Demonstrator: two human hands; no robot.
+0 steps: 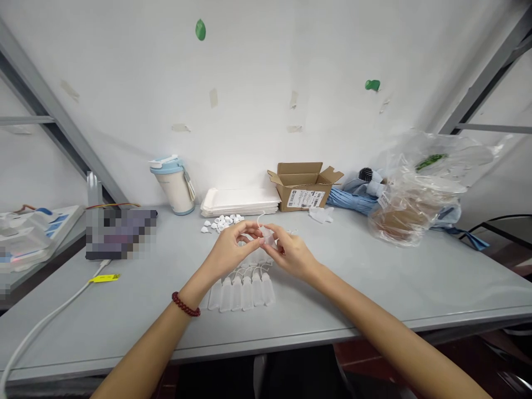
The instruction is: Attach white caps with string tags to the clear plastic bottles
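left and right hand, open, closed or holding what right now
Left hand: fingers curled at the bottle's top; whether it grips can't be told.
Right hand: closed, holding the small translucent bottle.

Small bottle (269,238) partly masked by both grips

The right grip (297,256) covers part of the held bottle; what exactly the left grip (230,246) touches there is too small to tell. Beneath them, a rear row of bottles (260,259) shows only partly, while the left wrist overlaps the front row (248,292). Print on the label (306,198) is illegible, and the floor of the carton (284,200) is hidden. Pixel blocks obscure a dark device (128,235). Crumpled plastic (409,213) blurs what it wraps. The left edge cuts the white cable (52,308); the right edge, the tabletop (344,244); the bottom edge, both forearms (386,332).
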